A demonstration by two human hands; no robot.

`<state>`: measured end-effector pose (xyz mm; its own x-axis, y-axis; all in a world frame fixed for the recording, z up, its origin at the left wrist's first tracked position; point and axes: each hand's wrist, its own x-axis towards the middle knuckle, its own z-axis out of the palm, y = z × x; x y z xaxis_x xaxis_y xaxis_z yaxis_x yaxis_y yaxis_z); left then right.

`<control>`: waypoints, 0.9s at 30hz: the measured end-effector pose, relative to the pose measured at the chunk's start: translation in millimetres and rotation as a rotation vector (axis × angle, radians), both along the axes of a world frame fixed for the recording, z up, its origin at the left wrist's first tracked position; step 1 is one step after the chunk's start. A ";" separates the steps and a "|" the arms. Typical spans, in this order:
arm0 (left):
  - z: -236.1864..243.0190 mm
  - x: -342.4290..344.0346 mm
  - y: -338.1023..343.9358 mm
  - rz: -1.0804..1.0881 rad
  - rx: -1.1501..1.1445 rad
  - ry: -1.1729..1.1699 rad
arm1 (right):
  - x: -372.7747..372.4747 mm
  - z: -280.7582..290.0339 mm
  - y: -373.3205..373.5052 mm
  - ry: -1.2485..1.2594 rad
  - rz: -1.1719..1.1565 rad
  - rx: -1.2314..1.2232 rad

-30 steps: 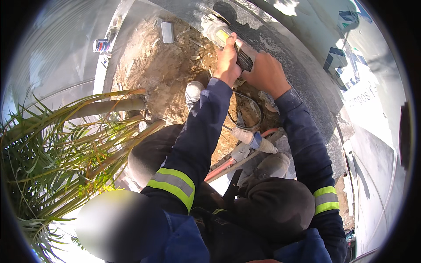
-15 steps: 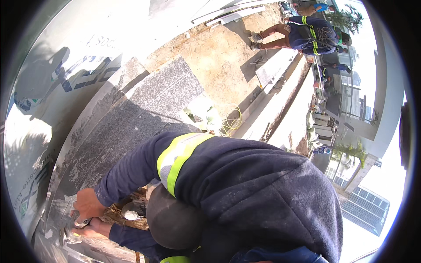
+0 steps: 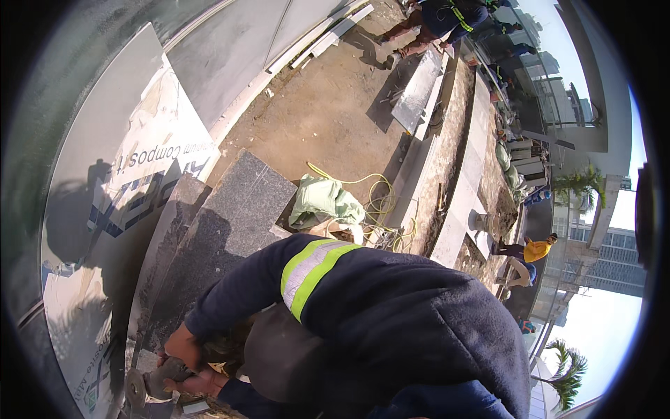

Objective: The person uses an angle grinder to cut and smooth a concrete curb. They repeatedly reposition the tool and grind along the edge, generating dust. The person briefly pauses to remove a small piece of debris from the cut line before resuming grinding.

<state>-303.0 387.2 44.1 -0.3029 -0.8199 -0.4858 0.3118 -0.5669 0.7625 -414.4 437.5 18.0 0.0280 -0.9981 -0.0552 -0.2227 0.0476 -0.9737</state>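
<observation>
The right hand (image 3: pixel 183 348) and left hand (image 3: pixel 202 383) curl snugly round the grinder (image 3: pixel 160 379) — probably to keep it steady — its round disc (image 3: pixel 135 390) pointing away from both.

Grey grinder (image 3: pixel 159 380), speckled dark-grey slab (image 3: pixel 241 209)

The person wears a thick navy-blue long-sleeved top (image 3: pixel 426 314), its cloth creased in broad folds. Round its right sleeve (image 3: pixel 234 292) runs a reflective band (image 3: pixel 315 277): a silver-grey strip edged on both sides by fluorescent yellow-green. Beyond the band, the sleeve continues in plain navy, narrowing toward the wrist, where the right hand (image 3: pixel 183 347) is bare. Below the band shows a rounded, dark grey-brown trouser knee (image 3: pixel 285 351). Farther below the band lie the dark left sleeve (image 3: pixel 242 400), the bare left hand (image 3: pixel 204 383) and, off toward the right, some brighter blue fabric (image 3: pixel 464 403).
</observation>
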 end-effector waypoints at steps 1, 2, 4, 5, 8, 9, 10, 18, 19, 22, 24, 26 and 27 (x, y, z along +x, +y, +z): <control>-2.2 -0.6 7.5 -0.068 0.054 0.026 | -4.8 -12.3 6.7 -0.072 -0.019 0.010; -3.8 13.0 -5.6 -0.154 0.052 -0.030 | -9.4 -12.6 5.3 -0.115 -0.010 0.007; 14.2 66.2 -35.3 -0.405 0.078 -0.149 | -18.6 20.0 6.6 -0.012 0.006 0.109; 36.3 101.7 -46.6 -0.530 0.105 -0.464 | -23.7 38.0 7.9 0.075 -0.032 0.107; 155.4 114.3 -54.1 -0.777 -0.502 -0.829 | -36.0 29.7 -2.0 0.299 -0.193 0.048; 174.0 129.0 -72.2 -0.617 -0.579 -0.871 | -43.4 37.2 -8.6 0.356 -0.184 0.138; 187.9 143.9 -94.6 -0.453 -0.676 -0.910 | -46.8 29.3 -7.3 0.409 -0.283 0.033; -47.4 514.8 -277.1 0.567 -0.447 -1.483 | 32.8 -17.1 -58.3 0.560 -0.055 0.092; -73.5 517.3 -294.8 0.498 -0.438 -1.635 | 25.5 -22.8 -59.4 0.599 -0.059 0.099; -122.9 555.1 -354.7 0.429 -0.412 -1.805 | 28.7 -26.9 -70.3 0.635 -0.088 0.182; -118.2 605.1 -402.8 0.381 -0.393 -1.932 | 40.3 -30.7 -76.6 0.606 -0.122 0.203; -130.4 628.1 -447.6 0.419 -0.208 -2.004 | 40.7 -38.9 -77.2 0.627 -0.173 0.200; -131.6 646.7 -466.2 0.353 -0.168 -2.036 | 43.5 -39.5 -80.7 0.637 -0.168 0.248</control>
<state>343.8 -79.0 -87.5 0.5967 -0.7719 0.2195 -0.8012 -0.5886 0.1082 -370.9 356.8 -21.5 -0.2387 -0.9419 -0.2365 -0.7160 0.3352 -0.6124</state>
